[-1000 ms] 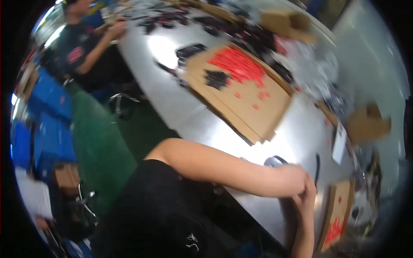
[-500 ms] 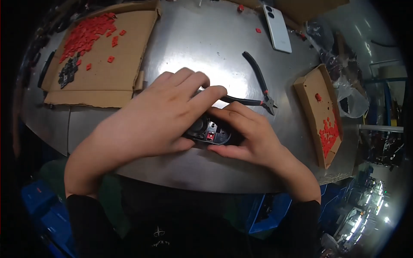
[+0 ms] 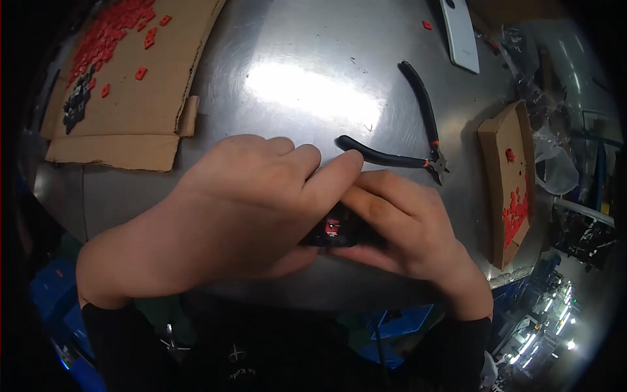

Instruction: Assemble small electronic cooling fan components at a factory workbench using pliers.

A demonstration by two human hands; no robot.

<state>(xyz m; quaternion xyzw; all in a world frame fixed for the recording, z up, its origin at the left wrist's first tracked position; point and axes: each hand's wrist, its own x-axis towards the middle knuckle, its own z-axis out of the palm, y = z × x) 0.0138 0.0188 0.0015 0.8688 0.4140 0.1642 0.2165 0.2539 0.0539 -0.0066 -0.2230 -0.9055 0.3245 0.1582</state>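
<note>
Between my two hands is a small dark housing with a red part (image 3: 332, 227) showing inside it. My left hand (image 3: 261, 196) is closed over the housing's left side, its thumb below and its fingers bent across the top. The right hand (image 3: 405, 225) grips the other end, index finger along the top edge and thumb underneath. Most of the housing is hidden by my fingers. Just beyond my hands, a pair of black-handled cutting pliers (image 3: 424, 121) lies on the metal table with its handles spread.
At the left, a cardboard tray (image 3: 111, 147) holds a heap of red pieces (image 3: 108, 39) and a cluster of black parts (image 3: 78, 101). Another cardboard box (image 3: 494, 189) with red pieces stands at the right. A white phone (image 3: 462, 39) lies at the back, near a loose red piece (image 3: 426, 25).
The left hand now covers more of the housing, whose inside showed more openly before. The view has shifted, so the tray sits farther left and the pliers farther right.
</note>
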